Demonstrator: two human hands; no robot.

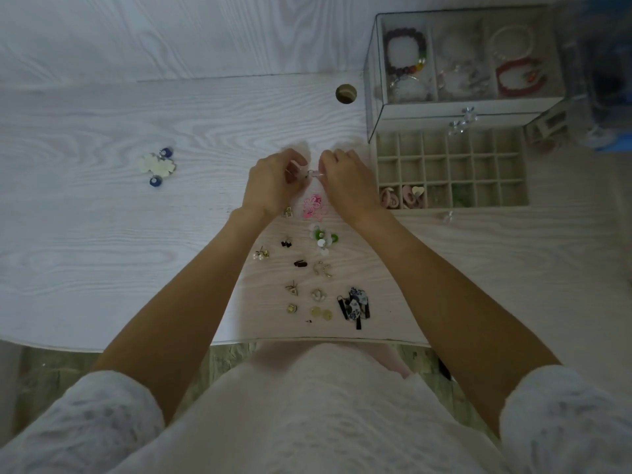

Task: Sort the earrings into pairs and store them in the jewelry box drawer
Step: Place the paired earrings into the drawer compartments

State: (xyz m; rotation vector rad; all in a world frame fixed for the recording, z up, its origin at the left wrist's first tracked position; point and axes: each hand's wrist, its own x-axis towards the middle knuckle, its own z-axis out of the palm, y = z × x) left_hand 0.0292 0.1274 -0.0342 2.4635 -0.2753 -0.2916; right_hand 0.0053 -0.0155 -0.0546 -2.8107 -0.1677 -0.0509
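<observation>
I have both hands up together over the pale wood-grain counter [102, 206], just left of the open compartmented beige drawer [451, 167] of the glass-lidded jewelry box [376, 63]. My left hand [273, 183] and right hand [345, 181] are each pinched nearly closed, fingertips almost meeting, on a small pale pink earring pair with thin wire hooks [304, 172]. I cannot tell whether each hand has its own piece or both share one.

These pieces look featherlight and delicate. The wire should bend easily and the little drops will probably roll or slip if squeezed, so I would hold by the body of the drop rather than the hook and keep the pinch gentle.

A few cells in the drawer's near row already hold pairs; the rows nearer the box look empty, as far as I can see.

Left of the drawer and nearer my body, the unsorted lot lies loose: a pink openwork flower earring [313, 206], a green and white flower cluster [321, 237], small dark studs [286, 243] and black-and-white patterned drop earrings [355, 304]. Farther left sit cream flower earrings with blue beads [157, 165], well apart.
</observation>
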